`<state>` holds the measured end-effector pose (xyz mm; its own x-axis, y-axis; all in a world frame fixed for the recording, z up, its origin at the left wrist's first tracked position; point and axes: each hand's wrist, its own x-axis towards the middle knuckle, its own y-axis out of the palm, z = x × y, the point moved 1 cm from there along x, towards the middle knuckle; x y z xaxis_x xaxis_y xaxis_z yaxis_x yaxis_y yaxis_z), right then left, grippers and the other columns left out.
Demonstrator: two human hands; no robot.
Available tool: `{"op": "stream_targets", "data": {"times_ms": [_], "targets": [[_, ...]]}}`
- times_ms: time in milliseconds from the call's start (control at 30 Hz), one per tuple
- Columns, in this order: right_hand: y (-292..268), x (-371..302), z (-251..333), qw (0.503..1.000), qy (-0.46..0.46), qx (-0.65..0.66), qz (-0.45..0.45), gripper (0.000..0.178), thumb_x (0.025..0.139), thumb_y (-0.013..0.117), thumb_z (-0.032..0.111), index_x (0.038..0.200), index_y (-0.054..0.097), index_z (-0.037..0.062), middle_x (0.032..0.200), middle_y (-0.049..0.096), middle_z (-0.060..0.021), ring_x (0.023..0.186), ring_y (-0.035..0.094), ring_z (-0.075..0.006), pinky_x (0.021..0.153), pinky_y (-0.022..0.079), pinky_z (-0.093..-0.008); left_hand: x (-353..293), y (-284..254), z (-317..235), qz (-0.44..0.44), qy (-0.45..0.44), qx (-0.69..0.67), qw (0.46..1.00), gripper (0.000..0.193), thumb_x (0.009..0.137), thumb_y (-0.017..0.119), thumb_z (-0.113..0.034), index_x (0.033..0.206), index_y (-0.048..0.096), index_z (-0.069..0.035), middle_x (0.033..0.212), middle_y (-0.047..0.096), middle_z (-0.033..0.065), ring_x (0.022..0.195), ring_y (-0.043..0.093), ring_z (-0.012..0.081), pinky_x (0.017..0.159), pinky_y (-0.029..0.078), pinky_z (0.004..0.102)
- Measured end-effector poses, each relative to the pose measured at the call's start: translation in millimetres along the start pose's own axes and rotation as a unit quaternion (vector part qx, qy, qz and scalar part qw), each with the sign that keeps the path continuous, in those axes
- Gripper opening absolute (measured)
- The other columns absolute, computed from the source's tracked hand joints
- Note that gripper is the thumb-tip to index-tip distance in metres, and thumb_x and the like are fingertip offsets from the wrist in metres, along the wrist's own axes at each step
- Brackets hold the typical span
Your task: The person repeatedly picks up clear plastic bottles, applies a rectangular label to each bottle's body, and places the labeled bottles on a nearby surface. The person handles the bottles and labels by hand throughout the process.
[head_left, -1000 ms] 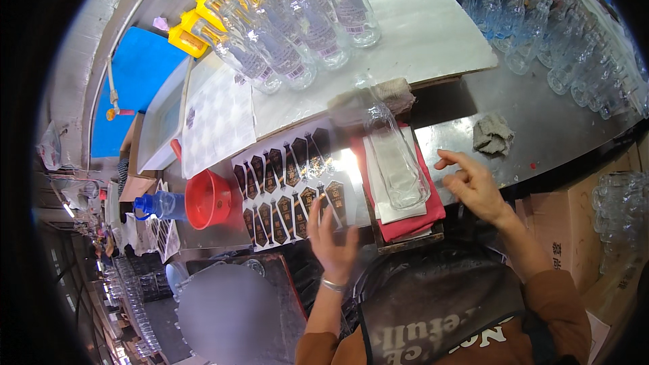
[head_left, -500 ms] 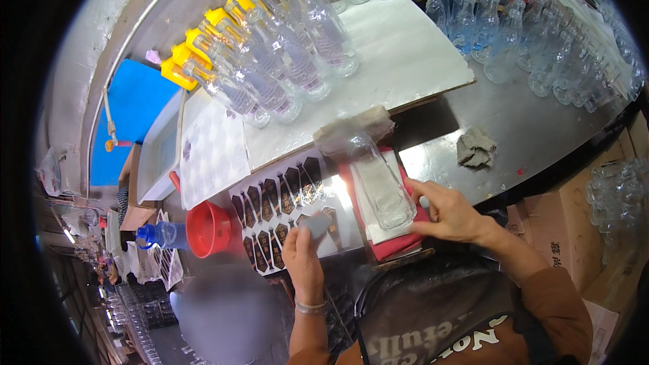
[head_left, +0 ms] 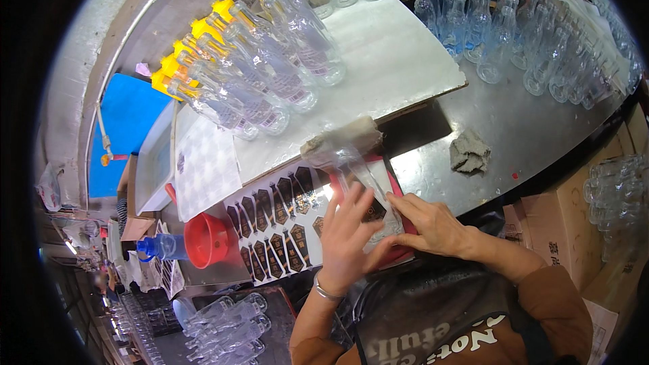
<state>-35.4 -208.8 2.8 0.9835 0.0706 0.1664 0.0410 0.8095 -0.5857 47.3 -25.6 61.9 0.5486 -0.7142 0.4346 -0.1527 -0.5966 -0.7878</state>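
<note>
A clear glass bottle (head_left: 389,227) lies on its side on a folded red and white cloth (head_left: 395,257), its neck toward a rolled beige cloth (head_left: 351,136). A dark label (head_left: 374,209) shows on the bottle's upper face. My right hand (head_left: 433,227) grips the bottle near its base, thumb and fingers on either side. Slightly blurred, my left hand (head_left: 346,230) reaches over the bottle with fingers spread; its fingertips partly cover the glass. Beside it lies a sheet of dark labels (head_left: 274,220).
Several labelled bottles (head_left: 270,74) stand on a white board (head_left: 399,40), with yellow containers (head_left: 220,10) behind. More bottles (head_left: 497,40) crowd the far right. A crumpled rag (head_left: 470,152) lies on the metal table. At left are a red bucket (head_left: 205,240) and a blue-capped bottle (head_left: 162,247).
My left hand has moved from the label sheet to the bottle; the grey piece it held is no longer visible. A dark label now shows on the bottle. My right hand stays by its base.
</note>
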Motion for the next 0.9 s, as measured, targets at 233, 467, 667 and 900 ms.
{"op": "stream_targets", "data": {"times_ms": [233,467,667,900], "targets": [[-10.4,40.3,-14.7,0.932,0.155,0.323,0.06,0.059,0.09,0.074,0.025,0.136,0.052,-0.004,0.112,0.067,-0.0141,0.06,0.055,-0.0097,0.057,0.049,-0.028,12.1,8.0,30.1,-0.078,-0.142,-0.074,0.984,0.058,0.08,0.076,-0.007,0.136,0.06,-0.003,0.153,0.04,0.0228,0.132,0.052,0.0374,0.106,0.045,0.044],[-2.3,44.5,-1.7,0.97,0.087,0.225,0.007,0.067,0.088,0.074,0.027,0.14,0.048,-0.0066,0.102,0.068,-0.0165,0.057,0.049,-0.0087,0.053,0.044,-0.0278,7.7,16.0,37.0,-0.04,-0.137,-0.097,0.985,0.057,0.084,0.073,-0.011,0.139,0.059,-0.007,0.154,0.041,0.0205,0.135,0.048,0.0355,0.111,0.04,0.0451],[2.6,43.4,-3.8,0.972,0.081,0.221,-0.006,0.066,0.088,0.074,0.028,0.139,0.05,-0.0062,0.103,0.068,-0.0173,0.055,0.048,-0.0083,0.052,0.043,-0.0275,8.8,16.7,37.2,-0.045,-0.148,-0.108,0.982,0.057,0.084,0.073,-0.011,0.139,0.06,-0.007,0.154,0.04,0.0208,0.136,0.048,0.0357,0.111,0.04,0.0453],[-0.4,45.8,-0.4,0.971,0.087,0.221,0.003,0.064,0.088,0.074,0.029,0.137,0.051,-0.0054,0.106,0.068,-0.0183,0.054,0.047,-0.0078,0.051,0.043,-0.0269,9.8,14.7,38.2,-0.039,-0.146,-0.105,0.983,0.056,0.085,0.073,-0.011,0.139,0.059,-0.007,0.154,0.04,0.0202,0.136,0.048,0.035,0.111,0.041,0.0448]]}}
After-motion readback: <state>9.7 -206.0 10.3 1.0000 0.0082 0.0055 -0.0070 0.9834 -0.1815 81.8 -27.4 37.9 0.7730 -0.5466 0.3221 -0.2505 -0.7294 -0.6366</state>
